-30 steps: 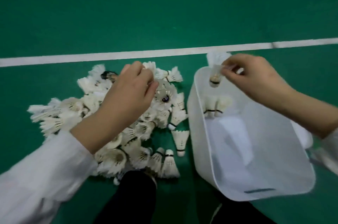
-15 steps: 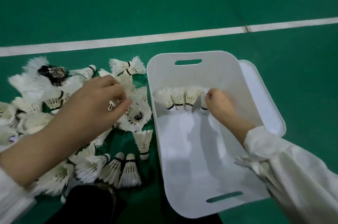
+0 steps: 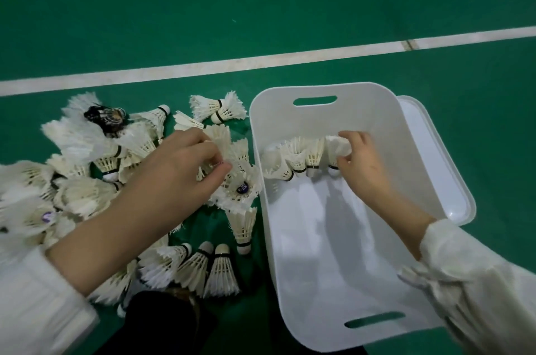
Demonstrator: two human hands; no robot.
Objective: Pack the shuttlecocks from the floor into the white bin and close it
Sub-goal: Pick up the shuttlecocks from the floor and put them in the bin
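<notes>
On the green floor (image 3: 261, 6), left of the bin (image 3: 362, 111), the pile (image 3: 87, 195) of shuttlecocks lies loose, most of it not yet packed. There is only the head view. In it the left hand (image 3: 185, 171) reaches into the pile's right edge, thumb and fingertips pinched on the feather skirt of one shuttlecock (image 3: 219, 142) (a light hold, probably so the feathers are not crushed). The right hand (image 3: 361, 171) is inside the bin, fingers curled round the feathered top of the end shuttlecock (image 3: 338, 148) in a row (image 3: 298, 157) set near the far wall, corks toward the person. The row looks deliberate: side by side, they should take less room. The lid (image 3: 455, 198) lies partly under the bin's right side, near at hand for closing. I judge the task barely begun, with a few in and dozens out.
</notes>
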